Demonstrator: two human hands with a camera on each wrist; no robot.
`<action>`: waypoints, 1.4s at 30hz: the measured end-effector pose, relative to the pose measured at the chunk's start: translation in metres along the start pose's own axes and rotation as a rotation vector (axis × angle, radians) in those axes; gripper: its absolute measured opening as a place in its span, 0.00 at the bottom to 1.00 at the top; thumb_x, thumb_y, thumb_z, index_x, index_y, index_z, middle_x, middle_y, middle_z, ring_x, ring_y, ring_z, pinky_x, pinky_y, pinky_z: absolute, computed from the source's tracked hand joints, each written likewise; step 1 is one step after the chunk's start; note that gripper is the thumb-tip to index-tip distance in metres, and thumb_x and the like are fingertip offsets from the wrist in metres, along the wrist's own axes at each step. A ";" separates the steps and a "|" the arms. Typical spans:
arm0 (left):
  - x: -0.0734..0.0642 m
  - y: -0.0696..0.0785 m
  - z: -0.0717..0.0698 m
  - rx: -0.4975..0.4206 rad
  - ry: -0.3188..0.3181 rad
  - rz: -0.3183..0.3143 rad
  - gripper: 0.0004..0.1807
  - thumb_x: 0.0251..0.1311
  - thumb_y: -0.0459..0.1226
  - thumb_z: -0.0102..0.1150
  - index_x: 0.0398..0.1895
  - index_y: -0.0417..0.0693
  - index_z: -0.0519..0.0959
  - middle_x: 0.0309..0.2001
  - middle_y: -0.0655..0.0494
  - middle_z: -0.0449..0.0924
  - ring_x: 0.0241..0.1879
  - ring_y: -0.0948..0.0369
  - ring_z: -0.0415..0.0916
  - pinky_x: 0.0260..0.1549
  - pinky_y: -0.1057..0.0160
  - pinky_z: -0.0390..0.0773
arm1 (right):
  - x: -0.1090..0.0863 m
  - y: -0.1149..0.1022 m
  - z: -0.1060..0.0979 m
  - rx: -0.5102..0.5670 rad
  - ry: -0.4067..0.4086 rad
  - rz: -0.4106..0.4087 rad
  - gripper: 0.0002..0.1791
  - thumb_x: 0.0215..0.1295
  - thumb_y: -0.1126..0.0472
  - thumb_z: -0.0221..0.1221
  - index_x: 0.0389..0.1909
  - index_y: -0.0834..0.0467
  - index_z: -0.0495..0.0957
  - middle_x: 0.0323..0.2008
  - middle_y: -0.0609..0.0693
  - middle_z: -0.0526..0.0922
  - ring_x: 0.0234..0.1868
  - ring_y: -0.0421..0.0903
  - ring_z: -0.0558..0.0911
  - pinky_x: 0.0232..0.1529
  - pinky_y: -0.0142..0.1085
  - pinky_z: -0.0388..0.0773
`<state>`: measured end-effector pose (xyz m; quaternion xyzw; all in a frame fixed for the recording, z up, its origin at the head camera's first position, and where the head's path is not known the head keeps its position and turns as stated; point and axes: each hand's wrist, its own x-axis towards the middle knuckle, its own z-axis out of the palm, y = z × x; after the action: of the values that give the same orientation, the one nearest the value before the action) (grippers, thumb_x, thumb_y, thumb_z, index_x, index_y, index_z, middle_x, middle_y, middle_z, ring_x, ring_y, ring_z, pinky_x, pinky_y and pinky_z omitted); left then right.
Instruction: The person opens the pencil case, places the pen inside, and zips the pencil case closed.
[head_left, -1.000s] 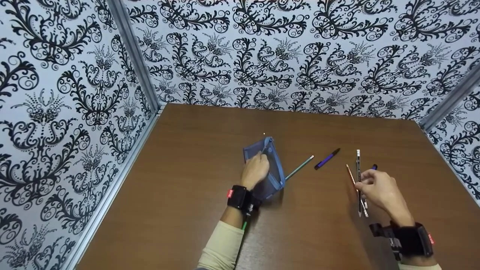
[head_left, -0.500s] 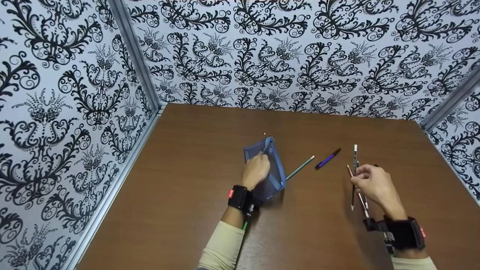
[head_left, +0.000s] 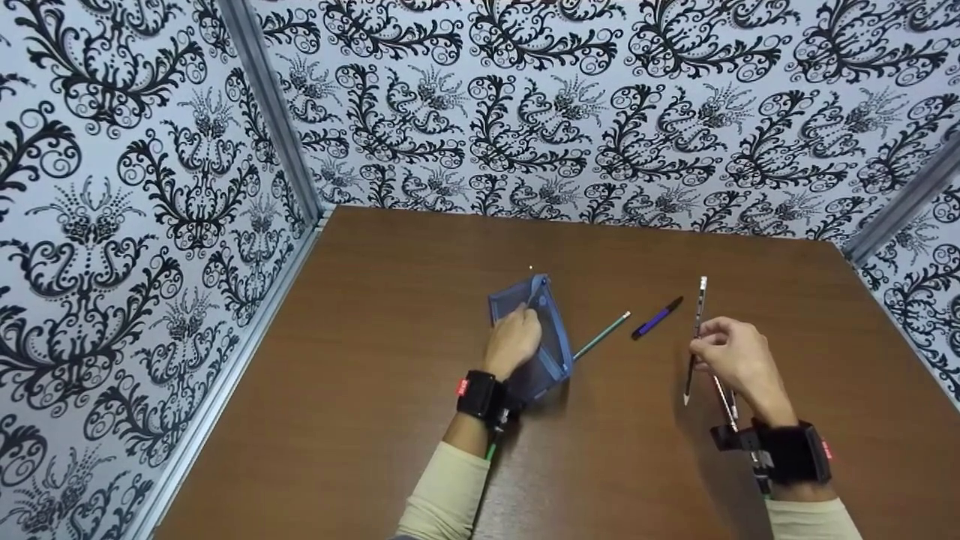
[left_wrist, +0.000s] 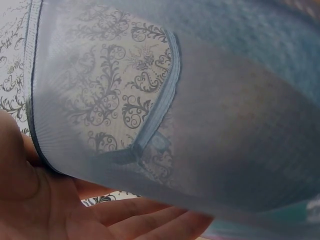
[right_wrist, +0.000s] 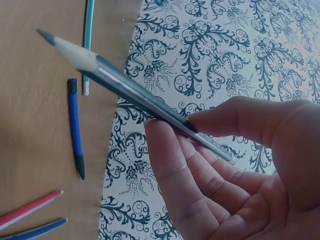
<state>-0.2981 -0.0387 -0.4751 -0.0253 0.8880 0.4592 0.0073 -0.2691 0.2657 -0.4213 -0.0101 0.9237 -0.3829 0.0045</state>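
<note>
My left hand grips a blue see-through mesh pencil case, held up tilted above the table. In the left wrist view the mesh fabric fills most of the picture, with the fingers below it. Between thumb and fingertips, my right hand pinches a black pencil. The sharpened end of this pencil points away from the palm in the right wrist view. In the head view its tip is down and its white end up.
On the brown table lie a green pencil, partly behind the case, and a blue pen. Below the right hand are a red pencil and a blue one. Patterned walls stand behind and at both sides.
My right hand has lifted the black pencil from beside the other pencils and moved it left and away from me. The left hand and the pencil case have stayed almost still.
</note>
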 end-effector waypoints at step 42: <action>0.000 0.002 0.002 0.004 0.026 0.029 0.29 0.73 0.42 0.29 0.67 0.36 0.71 0.69 0.48 0.69 0.69 0.46 0.65 0.69 0.49 0.63 | 0.039 -0.032 0.041 0.320 0.087 -0.010 0.19 0.65 0.67 0.61 0.52 0.74 0.73 0.39 0.61 0.87 0.27 0.40 0.87 0.37 0.35 0.85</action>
<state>-0.2979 -0.0358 -0.4751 -0.0186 0.8893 0.4569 -0.0108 -0.3075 0.2131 -0.4274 0.0026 0.8502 -0.5252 -0.0357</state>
